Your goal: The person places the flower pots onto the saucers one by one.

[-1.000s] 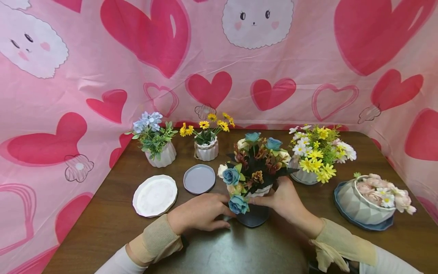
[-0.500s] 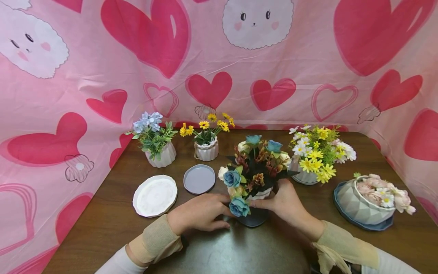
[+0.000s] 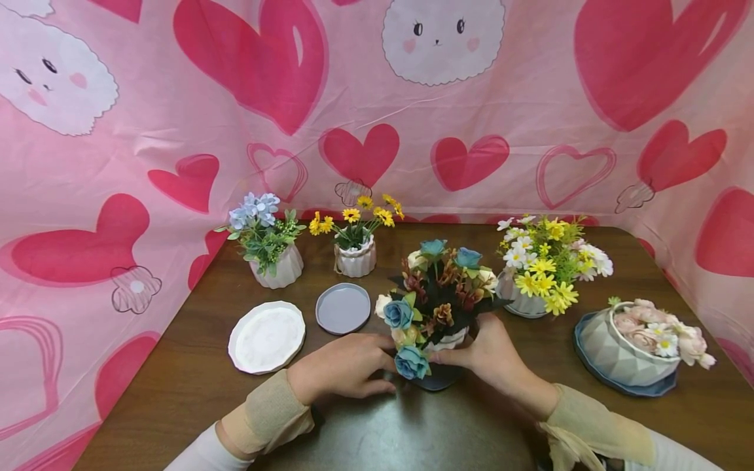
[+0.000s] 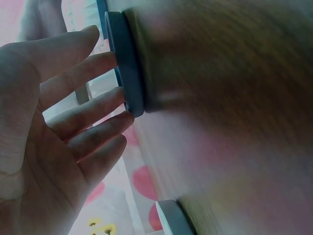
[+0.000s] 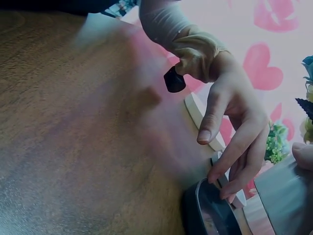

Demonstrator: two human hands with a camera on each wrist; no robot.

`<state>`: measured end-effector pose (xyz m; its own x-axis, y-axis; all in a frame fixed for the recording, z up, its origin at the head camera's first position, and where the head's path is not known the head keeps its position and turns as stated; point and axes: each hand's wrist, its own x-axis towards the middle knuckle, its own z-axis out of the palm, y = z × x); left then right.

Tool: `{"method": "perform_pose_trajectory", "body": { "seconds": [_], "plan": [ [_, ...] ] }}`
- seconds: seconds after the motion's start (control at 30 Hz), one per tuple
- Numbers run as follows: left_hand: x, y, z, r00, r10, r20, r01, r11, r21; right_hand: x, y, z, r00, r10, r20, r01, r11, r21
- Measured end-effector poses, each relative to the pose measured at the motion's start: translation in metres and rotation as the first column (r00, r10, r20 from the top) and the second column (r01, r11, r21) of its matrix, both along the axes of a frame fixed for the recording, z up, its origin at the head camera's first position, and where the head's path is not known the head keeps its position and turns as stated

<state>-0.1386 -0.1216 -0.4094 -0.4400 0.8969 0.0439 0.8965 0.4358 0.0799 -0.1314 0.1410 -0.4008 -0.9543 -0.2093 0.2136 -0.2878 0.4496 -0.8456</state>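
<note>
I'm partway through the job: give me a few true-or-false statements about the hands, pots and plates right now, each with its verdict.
1. The right hand holds the rose pot. True.
2. The left hand grips the rose pot too. False: it touches the dark saucer.
3. In the head view, the gray saucer lies right of the white plate. True.
4. The pink-flower pot stands on the white plate. False: it stands on a blue plate.
5. In the head view, the pale-blue flowers stand behind the white plate. True.

Left hand (image 5: 243,117) touching dark saucer (image 5: 192,210), pale pot (image 5: 291,196)
</note>
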Motion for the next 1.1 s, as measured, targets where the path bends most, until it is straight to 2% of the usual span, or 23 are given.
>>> {"method": "perform_pose_trajectory", "body": {
  "seconds": [0.47,1.1],
  "plan": [
    [-0.001,0.0,-0.001,1.0,-0.005,0.015,0.005,1.0,0.001,0.002,0.001,-0.008,0.998,-0.014,0.057,0.012,0.999,0.036],
    [-0.001,0.001,0.0,1.0,0.006,0.015,-0.006,1.0,-0.002,0.002,0.001,-0.017,0.997,-0.005,0.072,0.001,0.999,0.042]
  ]
}}
